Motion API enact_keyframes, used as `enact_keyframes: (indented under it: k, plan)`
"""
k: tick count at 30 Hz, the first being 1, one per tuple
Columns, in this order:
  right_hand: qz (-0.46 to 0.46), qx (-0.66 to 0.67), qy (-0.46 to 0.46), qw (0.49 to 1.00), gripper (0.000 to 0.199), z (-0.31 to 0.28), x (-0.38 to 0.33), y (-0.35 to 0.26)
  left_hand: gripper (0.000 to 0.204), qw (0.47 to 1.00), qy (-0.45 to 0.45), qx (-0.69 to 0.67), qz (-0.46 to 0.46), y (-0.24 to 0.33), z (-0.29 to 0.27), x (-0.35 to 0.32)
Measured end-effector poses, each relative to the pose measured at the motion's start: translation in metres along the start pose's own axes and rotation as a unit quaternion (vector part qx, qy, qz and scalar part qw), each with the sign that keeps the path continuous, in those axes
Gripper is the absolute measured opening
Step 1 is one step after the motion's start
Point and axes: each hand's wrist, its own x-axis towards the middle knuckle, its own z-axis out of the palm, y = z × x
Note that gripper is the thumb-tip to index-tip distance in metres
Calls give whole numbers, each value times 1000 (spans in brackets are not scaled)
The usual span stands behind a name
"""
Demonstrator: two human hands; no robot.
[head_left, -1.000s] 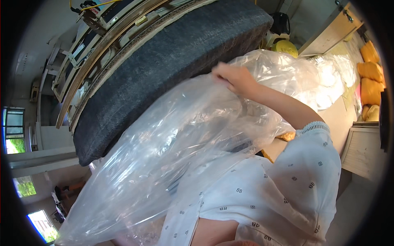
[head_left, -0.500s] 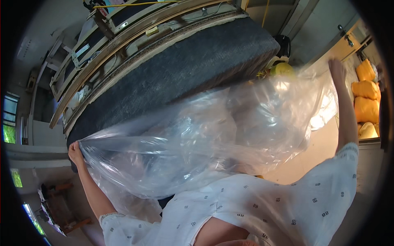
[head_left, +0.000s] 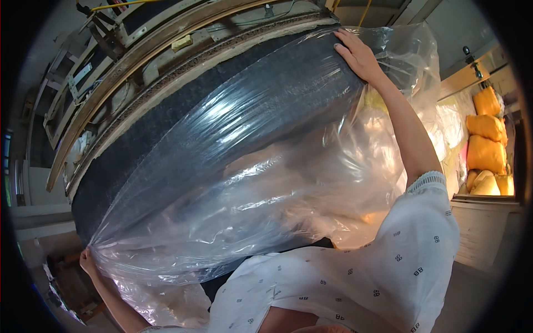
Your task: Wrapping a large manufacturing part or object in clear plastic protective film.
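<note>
A large clear plastic sheet [head_left: 250, 194] stretches in glossy folds across the front of a long table covered in dark cloth [head_left: 127, 139]. My left hand [head_left: 87, 261] pinches a gathered corner of the sheet beside the table's near left end. At the far right end, my right hand [head_left: 360, 56] lies on the sheet with its fingers stretched out, over the dark cloth. Between both hands the sheet's upper edge runs in a curve over the cloth. Loose plastic hangs down in front of my body and past my right hand.
Behind the cloth runs a long wooden rail [head_left: 127, 77] with a small yellowish block [head_left: 181, 43] on it. Orange bundles [head_left: 486, 128] are stacked at the right, beside a wooden board [head_left: 466, 80]. A yellow-green round thing [head_left: 377, 101] shows through the plastic.
My right hand has come inward from the far right and now rests over the table's right end. The sheet now covers much of the dark cloth. My left hand is lower, still gripping the corner.
</note>
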Motion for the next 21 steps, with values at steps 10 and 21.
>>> enact_keyframes:
  k: [10,21]
  plan:
    - [201,173,-138,954,53,-5,15,88,35,992,77,-95,1,201,103,-16]
    - [-92,-146,221,960,28,4,105,-88,33,971,203,-92,82,216,132,5]
